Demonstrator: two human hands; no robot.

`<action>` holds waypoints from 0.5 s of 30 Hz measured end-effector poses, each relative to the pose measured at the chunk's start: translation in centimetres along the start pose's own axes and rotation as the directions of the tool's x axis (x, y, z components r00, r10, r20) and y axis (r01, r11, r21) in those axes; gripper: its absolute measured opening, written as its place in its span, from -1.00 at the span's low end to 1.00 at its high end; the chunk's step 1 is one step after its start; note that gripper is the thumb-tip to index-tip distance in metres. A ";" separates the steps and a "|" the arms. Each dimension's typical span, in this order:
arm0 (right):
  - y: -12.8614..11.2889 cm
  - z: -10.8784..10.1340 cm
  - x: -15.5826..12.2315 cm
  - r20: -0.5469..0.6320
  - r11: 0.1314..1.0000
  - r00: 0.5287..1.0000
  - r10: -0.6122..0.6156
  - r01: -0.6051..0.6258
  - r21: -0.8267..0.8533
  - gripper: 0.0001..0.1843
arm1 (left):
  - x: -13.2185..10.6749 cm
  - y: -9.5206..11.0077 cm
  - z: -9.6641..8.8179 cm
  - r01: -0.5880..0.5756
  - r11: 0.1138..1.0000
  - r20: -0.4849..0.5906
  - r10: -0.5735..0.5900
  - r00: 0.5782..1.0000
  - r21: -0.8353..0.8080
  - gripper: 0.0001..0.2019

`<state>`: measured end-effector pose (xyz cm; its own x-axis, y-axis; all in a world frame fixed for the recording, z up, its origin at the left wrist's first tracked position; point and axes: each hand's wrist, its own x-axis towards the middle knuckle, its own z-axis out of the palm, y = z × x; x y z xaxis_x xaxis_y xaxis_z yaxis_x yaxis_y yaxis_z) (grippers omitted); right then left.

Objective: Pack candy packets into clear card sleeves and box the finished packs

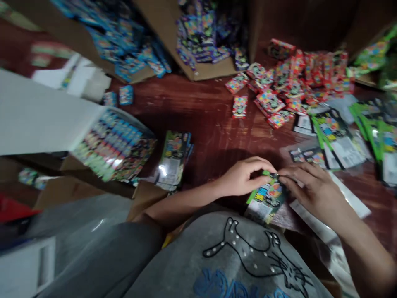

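Observation:
My left hand [243, 176] and my right hand [310, 188] meet over a green printed card packet [265, 198] near the front edge of a dark red wooden table [204, 111]. Both hands pinch the packet's top edge, fingers closed on it. The packet tilts down toward my grey shirt. A clear plastic sleeve [328, 223] lies under my right hand.
A heap of small red packets [291, 82] lies at the back right. Green packets [369, 132] are spread on the right. Cardboard boxes hold blue packets [124, 41] and purple packets [201, 33] at the back. A white box with rows of packets [105, 145] stands left, a dark packet stack [173, 159] beside it.

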<state>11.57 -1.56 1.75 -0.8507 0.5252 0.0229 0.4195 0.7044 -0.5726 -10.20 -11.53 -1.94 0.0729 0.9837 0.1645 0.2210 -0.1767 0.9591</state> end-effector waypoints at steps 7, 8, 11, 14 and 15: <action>6.0 -2.6 2.2 -0.094 0.988 0.986 0.137 -0.142 -0.055 -0.31 | -4.5 2.2 -9.1 0.165 0.977 -0.481 -0.082 0.873 0.133 -0.68; 7.6 -3.4 2.4 -0.194 0.964 0.957 0.215 -0.240 -0.116 -0.21 | -5.8 2.4 -12.2 0.230 0.960 -0.582 -0.098 0.807 0.157 -0.66; 12.6 -6.1 2.2 -0.249 0.826 0.878 0.409 -0.472 -0.309 0.05 | -9.3 0.9 -20.6 0.462 0.835 -0.721 -0.120 0.682 0.299 -0.69; 15.9 -7.5 1.2 -0.184 0.760 0.850 0.494 -0.525 -0.383 -0.03 | -10.5 -1.5 -24.7 0.410 0.807 -0.609 -0.079 0.789 0.426 -0.69; 16.3 -7.6 0.9 -0.169 0.768 0.855 0.490 -0.515 -0.380 -0.13 | -10.2 -1.8 -24.9 0.340 0.817 -0.571 -0.015 0.821 0.466 -0.65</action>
<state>20.08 14.02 -1.40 -0.4685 0.8749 -0.1228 0.8809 0.4520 -0.1403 -35.52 -20.44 0.42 -0.4989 0.8293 0.2517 0.6586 0.1740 0.7321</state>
